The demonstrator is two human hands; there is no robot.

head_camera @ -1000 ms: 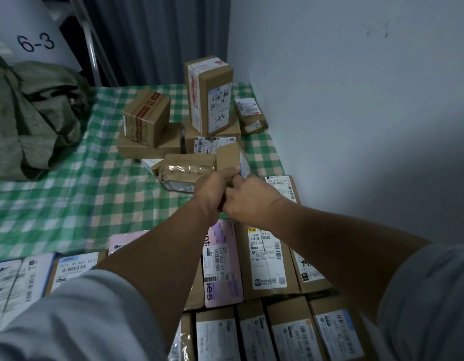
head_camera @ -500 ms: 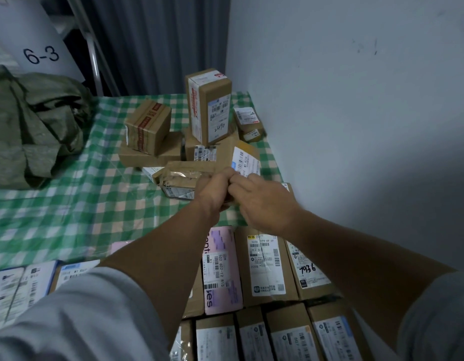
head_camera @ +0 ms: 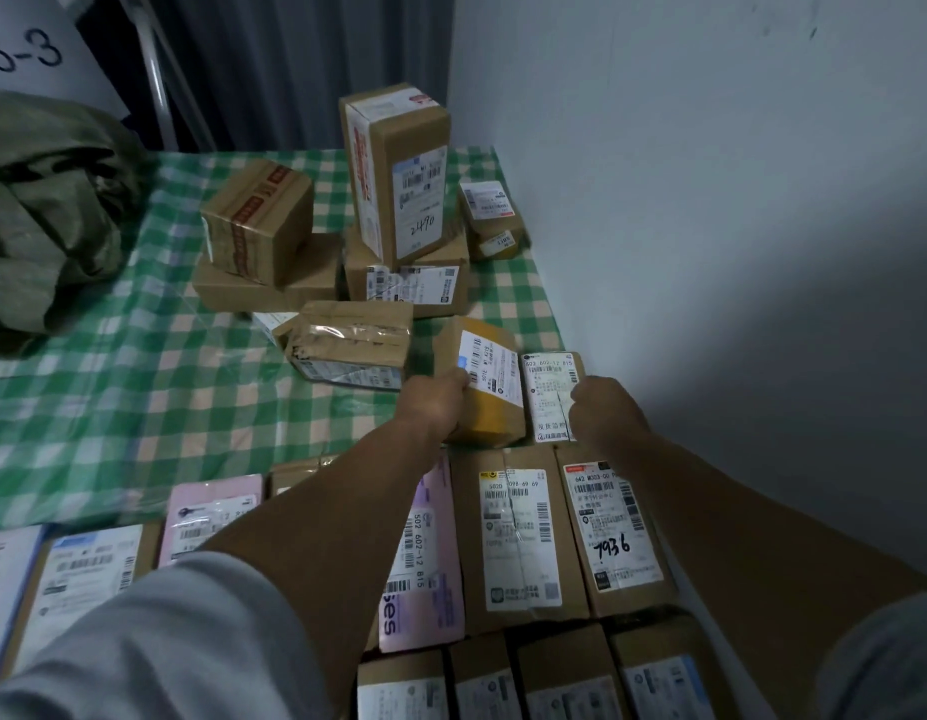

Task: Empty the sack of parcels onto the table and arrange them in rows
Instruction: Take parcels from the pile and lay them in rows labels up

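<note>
Head view, green-checked table [head_camera: 139, 356], grey wall [head_camera: 710, 200], left hand [head_camera: 435, 402] fingers gripping small box [head_camera: 495, 368], right hand [head_camera: 601, 407] fingers hidden

Green-check table [head_camera: 139, 366]. Labelled parcel rows [head_camera: 518, 537] nearer than left hand [head_camera: 435, 402], loose box pile [head_camera: 414, 288] beyond it. Crumpled sack [head_camera: 45, 210] far to its left.

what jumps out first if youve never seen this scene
The left hand gripping a small labelled box mid-table, with the right hand close beside it at a flat parcel. Behind them, a tall box marked 2490 stands upright on a loose pile by the wall, and neat rows of parcels fill the near edge. A crumpled green sack lies far left.
</note>
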